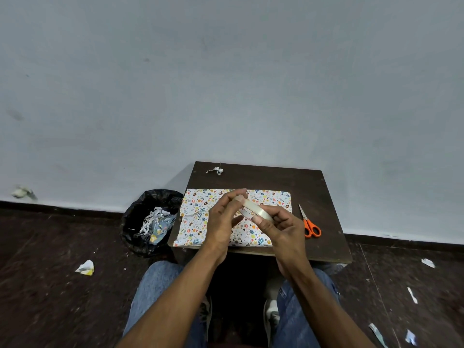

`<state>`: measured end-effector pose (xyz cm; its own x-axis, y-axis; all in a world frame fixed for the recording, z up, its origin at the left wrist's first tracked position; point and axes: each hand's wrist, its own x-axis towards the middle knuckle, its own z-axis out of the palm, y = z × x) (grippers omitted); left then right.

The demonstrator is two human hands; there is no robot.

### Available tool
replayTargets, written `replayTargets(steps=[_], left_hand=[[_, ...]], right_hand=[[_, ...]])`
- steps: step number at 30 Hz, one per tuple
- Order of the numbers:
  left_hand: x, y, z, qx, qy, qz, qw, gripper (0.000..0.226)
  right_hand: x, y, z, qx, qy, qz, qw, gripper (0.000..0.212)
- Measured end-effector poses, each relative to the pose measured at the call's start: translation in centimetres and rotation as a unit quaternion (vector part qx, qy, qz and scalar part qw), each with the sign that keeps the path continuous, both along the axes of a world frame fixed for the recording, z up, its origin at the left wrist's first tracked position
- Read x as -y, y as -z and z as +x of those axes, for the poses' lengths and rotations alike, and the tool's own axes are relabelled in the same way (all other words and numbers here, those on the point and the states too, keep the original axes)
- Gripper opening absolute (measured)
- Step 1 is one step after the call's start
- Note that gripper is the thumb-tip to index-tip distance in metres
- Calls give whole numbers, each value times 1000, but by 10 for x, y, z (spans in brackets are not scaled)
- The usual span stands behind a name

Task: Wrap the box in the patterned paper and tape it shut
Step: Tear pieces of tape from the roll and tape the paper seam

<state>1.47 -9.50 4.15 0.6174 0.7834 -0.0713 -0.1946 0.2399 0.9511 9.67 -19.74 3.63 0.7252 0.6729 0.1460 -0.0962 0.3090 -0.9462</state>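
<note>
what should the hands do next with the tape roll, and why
Probably peel a strip free from the tape roll. The right hand holds the roll above the paper-covered box while the left hand pinches at its edge, and the scissors lie unused beside the box.

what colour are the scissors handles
Orange, on the scissors in the head view.
</note>
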Motion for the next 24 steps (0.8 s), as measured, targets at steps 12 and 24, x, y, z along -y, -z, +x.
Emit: replayTargets(steps=[12, 24], left_hand=[[4, 4, -6, 69, 77, -177, 979, 21], [11, -7, -9, 11, 153, -207, 966, 28]], right_hand=[[1, 15, 11, -151, -9, 52, 987, 52], [4, 21, 14, -125, -35, 12, 991, 51]])
